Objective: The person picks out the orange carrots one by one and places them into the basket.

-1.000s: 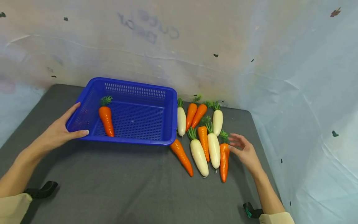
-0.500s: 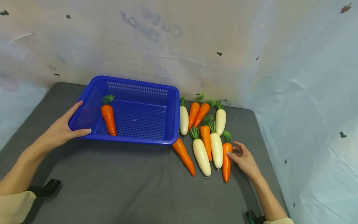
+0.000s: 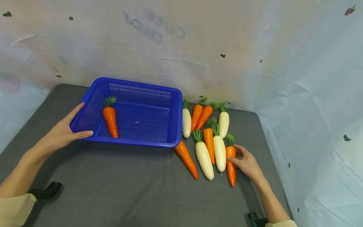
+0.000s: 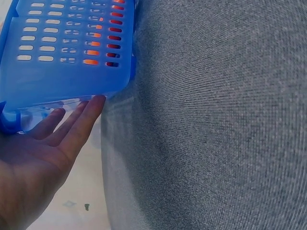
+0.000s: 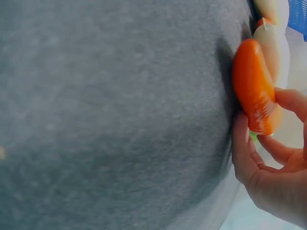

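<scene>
Slots (image 4: 48, 48) in blue rectangular plastic basket (image 3: 136, 143) show me orange only on left-wrist feed; left hand (image 3: 59, 135) grips it, right hand (image 3: 247, 162) pinches glossy tapered orange carrot (image 3: 231, 171).

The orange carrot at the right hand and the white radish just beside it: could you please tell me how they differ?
Colour: the orange carrot is bright orange; the white radish is creamy white.
Shape: the carrot narrows to a tip, while the radish is rounded at its near end, with a thin root.
Contact: the right hand grips the carrot; neither hand touches the radish.
Both have green tops at the far end.
</scene>
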Tool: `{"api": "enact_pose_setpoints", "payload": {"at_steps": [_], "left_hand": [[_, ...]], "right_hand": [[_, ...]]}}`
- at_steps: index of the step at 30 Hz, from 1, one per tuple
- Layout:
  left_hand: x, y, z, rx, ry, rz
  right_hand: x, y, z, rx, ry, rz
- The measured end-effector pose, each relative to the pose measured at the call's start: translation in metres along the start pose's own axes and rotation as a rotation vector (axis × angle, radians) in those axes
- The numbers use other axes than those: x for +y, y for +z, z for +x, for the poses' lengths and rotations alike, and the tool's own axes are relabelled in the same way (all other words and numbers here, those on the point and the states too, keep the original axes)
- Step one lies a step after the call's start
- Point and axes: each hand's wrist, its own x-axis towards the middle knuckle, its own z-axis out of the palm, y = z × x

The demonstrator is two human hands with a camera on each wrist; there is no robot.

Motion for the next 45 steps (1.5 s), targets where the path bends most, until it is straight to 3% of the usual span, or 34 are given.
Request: {"api": "enact_pose_setpoints", "payload": {"at_steps": [11, 20, 28, 45], "left_hand": [[0.003, 0.002, 0.001, -0.008, -0.010, 0.000], [0.003, 0.002, 0.001, 0.005, 0.003, -0.005], [0.003, 0.001, 0.002, 0.003, -0.015, 0.000], [0.003, 0.000, -0.001, 0.019, -0.009, 0.020]], "right_hand": [[0.007, -0.009, 0.000, 0.058, 0.054, 0.124], [-0.001, -0.020, 0.002, 0.068, 0.018, 0.247], [-0.032, -0.027, 0.008, 0.059, -0.028, 0.336], [-0.116, -0.018, 0.028, -0.106, -0.137, 0.377]]}}
